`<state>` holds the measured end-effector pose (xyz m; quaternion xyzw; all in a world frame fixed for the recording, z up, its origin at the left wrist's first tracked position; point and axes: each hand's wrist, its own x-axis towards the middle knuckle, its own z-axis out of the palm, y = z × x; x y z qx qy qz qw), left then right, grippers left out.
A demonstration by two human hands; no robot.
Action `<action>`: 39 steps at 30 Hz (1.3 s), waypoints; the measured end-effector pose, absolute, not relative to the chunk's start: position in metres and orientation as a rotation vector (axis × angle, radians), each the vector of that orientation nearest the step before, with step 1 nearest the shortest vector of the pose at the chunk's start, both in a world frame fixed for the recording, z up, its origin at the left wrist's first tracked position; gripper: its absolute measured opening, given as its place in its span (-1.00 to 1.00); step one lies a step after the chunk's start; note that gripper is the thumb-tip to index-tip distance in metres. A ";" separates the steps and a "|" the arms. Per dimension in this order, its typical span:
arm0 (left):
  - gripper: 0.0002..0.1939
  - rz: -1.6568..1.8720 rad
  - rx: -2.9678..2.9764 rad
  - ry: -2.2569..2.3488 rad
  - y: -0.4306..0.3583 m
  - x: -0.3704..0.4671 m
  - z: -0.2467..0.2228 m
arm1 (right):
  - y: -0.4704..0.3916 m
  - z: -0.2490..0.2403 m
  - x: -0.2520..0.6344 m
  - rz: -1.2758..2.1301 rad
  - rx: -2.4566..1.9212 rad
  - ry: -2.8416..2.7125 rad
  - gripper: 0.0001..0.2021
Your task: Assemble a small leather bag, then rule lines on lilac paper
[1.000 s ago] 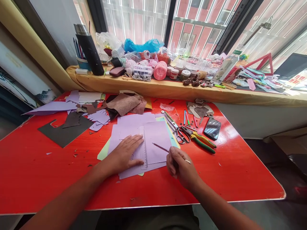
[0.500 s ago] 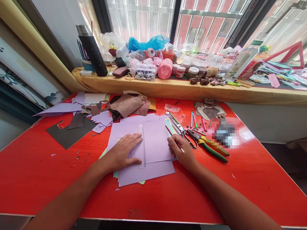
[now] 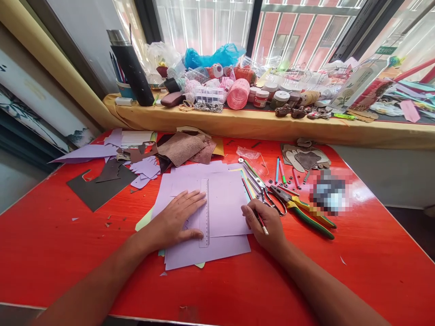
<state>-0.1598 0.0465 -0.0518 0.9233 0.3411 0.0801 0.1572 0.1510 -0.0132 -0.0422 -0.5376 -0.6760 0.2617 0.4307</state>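
"Pencil [image 3: 261, 222] first: which hand has it?"

"The right hand [image 3: 272, 226]. Thumb and fingers are pinching it, the pale end coming out on the near side of the grip, the dark point slanting up and away beyond the fingers."

"Is the point touching anything?"

"I can't tell. It sits near the right edge of the purple sheets [image 3: 226, 203], just ahead of that hand."

"And the left hand [image 3: 175, 217]?"

"Spread palm down on those same sheets, thumb held well apart from the fingers. Fingertips and thumb tip meet the clear ruler [image 3: 205, 217], which lies lengthwise just to the right of that hand, between the two."

"What else is around the right hand?"

"Scissors [image 3: 255, 178] just beyond it, blades pointing away. Pliers [image 3: 311, 222] with yellow and green handles lie to its right, and past them is a blurred patch [image 3: 329, 192] too masked to name. A blue pen [image 3: 277, 170] lies farther off, beyond the hand."

"By the left?"

"A pale green sheet [image 3: 144, 221] peeks out beside the wrist. Purple cut-outs [image 3: 146, 166] lie ahead and to its left, near a dark sheet [image 3: 97, 194]. Brown material [image 3: 181, 148] is heaped well beyond the fingers, all of it on the red table [image 3: 68, 253]."
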 end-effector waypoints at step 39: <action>-0.54 0.260 2.954 1.023 0.028 -0.143 -0.043 | -0.008 -0.040 0.146 0.702 -1.494 -2.034 -0.71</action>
